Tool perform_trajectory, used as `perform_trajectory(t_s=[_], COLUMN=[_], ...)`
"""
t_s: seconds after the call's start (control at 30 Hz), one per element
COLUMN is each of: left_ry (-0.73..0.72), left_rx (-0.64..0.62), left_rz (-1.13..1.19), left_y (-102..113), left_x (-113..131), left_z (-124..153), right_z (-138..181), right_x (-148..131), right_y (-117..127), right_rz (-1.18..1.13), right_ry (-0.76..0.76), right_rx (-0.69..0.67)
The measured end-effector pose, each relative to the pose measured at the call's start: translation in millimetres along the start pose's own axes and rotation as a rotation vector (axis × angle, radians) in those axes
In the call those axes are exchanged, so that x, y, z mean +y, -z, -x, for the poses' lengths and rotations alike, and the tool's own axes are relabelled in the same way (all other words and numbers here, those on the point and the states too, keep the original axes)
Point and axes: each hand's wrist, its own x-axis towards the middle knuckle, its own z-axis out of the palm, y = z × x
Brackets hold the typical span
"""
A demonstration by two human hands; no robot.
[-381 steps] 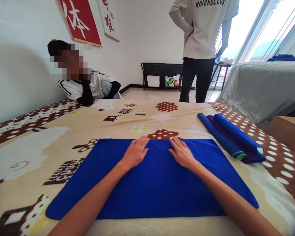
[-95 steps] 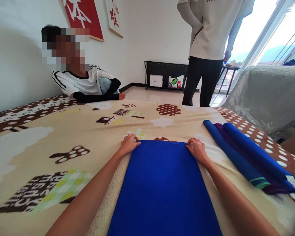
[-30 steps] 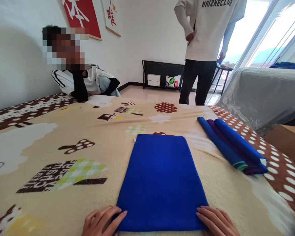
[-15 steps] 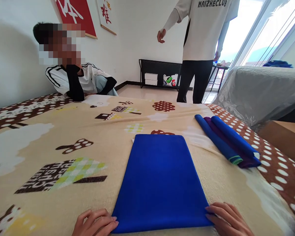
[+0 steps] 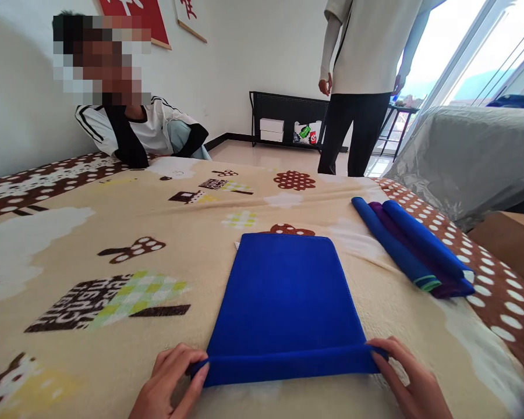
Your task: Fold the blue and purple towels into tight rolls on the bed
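Observation:
A blue folded cloth (image 5: 283, 297) lies flat on the patterned blanket in front of me, its near edge turned up into a narrow band. My left hand (image 5: 174, 375) pinches the left end of that band between thumb and fingers. At the right end, my right hand (image 5: 406, 372) grips the band the same way. Several rolled cloths (image 5: 413, 250), blue and purple, with green trim at one end, rest side by side to the right of the folded one.
The blanket (image 5: 91, 233) covers a wide bed. At the far left a person (image 5: 135, 128) leans on its edge. Another person (image 5: 367, 70) stands beyond the far side. A black rack (image 5: 288, 110) is by the wall, a plastic-covered piece of furniture (image 5: 471, 151) and a cardboard box (image 5: 510, 244) to the right.
Both hands have taken hold of the cloth's near corners and turned its near edge up and away from me. The standing person's raised arm has dropped, and the view has tilted down slightly.

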Motion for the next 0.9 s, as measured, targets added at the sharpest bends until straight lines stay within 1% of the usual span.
perform_trajectory(t_s=[0.07, 0.13, 0.17, 0.23, 0.27, 0.3, 0.37, 0.4, 0.43, 0.47, 0.53, 0.63, 0.7, 0.77, 0.8, 0.87, 0.9], left_ry=[-0.038, -0.048, -0.042, -0.054, -0.093, -0.157, -0.311, -0.374, -0.405, -0.413, -0.392, -0.314, -0.226, -0.138, -0.137, -0.211, -0.293], left_rx=[0.001, 0.048, 0.096, 0.207, 0.239, 0.239, 0.178, 0.137, 0.106, 0.089, 0.057, 0.004, 0.024, 0.090, 0.131, 0.191, 0.182], left_rz=[-0.112, -0.240, -0.308, -0.431, -0.463, -0.466, -0.404, -0.361, -0.331, -0.320, -0.348, -0.427, -0.473, -0.489, -0.479, -0.413, -0.369], left_y=[-7.4, -13.3, -16.6, -26.6, -34.0, -43.0, -62.3, -70.4, -76.0, -78.1, -71.4, -43.1, -24.2, -11.5, -7.6, -3.1, -1.8], left_x=[-4.5, -3.2, 1.8, 22.2, 36.8, 52.8, 81.2, 89.8, 92.8, 89.5, 66.8, 18.4, -1.1, -2.8, 2.1, 17.7, 26.0], left_z=[-1.4, -1.9, -2.4, -5.6, -8.6, -12.5, -21.0, -24.6, -27.0, -28.0, -24.8, -10.5, 0.4, 8.3, 10.4, 10.8, 9.5], right_z=[0.8, 3.8, 5.5, 6.9, 5.8, 3.1, -6.2, -11.9, -17.2, -21.3, -23.7, -13.7, -4.9, 0.5, 1.6, 1.3, 0.5], right_x=[6.7, 6.8, 2.5, -17.1, -32.0, -48.7, -80.8, -92.2, -98.6, -99.3, -85.1, -46.0, -25.8, -17.8, -17.8, -21.9, -24.2], right_y=[-8.0, -13.8, -17.1, -27.7, -36.0, -46.2, -68.1, -77.1, -82.9, -84.4, -73.8, -37.2, -15.1, -2.6, 0.4, 2.7, 3.5], right_rz=[0.095, 0.228, 0.310, 0.453, 0.483, 0.477, 0.394, 0.350, 0.321, 0.308, 0.320, 0.402, 0.459, 0.501, 0.520, 0.553, 0.559], right_ry=[0.023, 0.023, 0.005, -0.018, 0.001, 0.052, 0.231, 0.328, 0.408, 0.462, 0.484, 0.410, 0.387, 0.385, 0.385, 0.383, 0.388], right_rx=[0.048, 0.140, 0.192, 0.270, 0.274, 0.248, 0.162, 0.118, 0.080, 0.054, 0.015, -0.039, -0.057, -0.048, -0.039, -0.023, -0.032])
